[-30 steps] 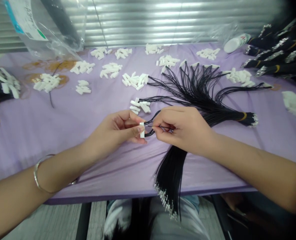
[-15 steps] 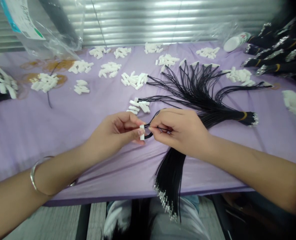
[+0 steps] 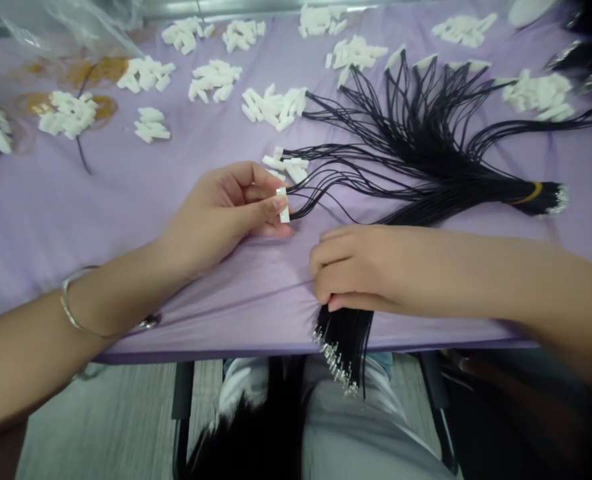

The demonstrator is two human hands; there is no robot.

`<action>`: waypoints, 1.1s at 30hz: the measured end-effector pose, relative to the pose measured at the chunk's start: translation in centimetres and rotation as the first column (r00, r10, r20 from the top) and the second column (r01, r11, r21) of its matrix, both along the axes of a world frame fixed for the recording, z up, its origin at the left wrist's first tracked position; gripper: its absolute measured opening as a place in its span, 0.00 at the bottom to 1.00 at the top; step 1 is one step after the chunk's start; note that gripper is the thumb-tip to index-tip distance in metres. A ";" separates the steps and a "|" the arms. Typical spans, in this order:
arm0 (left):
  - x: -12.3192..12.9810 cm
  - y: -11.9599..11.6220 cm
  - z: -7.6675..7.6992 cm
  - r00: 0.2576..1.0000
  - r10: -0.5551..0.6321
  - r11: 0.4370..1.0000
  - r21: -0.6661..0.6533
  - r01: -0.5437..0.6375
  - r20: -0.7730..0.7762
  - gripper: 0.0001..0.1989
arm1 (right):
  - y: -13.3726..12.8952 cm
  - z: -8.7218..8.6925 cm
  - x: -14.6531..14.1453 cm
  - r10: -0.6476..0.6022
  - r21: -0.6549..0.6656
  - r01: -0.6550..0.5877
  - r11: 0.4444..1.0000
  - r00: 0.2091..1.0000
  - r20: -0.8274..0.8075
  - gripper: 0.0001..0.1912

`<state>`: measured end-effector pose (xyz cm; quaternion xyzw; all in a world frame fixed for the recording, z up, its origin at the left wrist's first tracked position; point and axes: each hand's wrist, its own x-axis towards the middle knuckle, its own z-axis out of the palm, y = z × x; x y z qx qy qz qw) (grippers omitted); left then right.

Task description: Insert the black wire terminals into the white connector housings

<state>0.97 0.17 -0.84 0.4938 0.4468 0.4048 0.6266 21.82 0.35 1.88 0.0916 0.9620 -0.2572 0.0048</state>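
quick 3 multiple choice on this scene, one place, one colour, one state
1. Where is the right hand?
A) at the wires hanging over the table edge
B) on the bangle
C) on the plastic bag

2. What colour is the tie on the wires?
A) red
B) yellow
C) blue

3. What is the left hand doing?
A) lying open and empty
B) resting flat on the cloth
C) pinching a white connector

Answers:
1. A, its fingers are at the wires near their metal ends.
2. B, a yellow band shows near the bundle's end.
3. C, the connector sits at the thumb with wires running from it.
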 end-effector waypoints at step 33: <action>-0.5 -0.7 0.8 0.994 -0.110 0.991 -0.082 0.107 -0.024 0.08 | 0.7 -1.1 -1.0 -0.636 -0.092 0.672 0.735 0.636 -0.437 0.03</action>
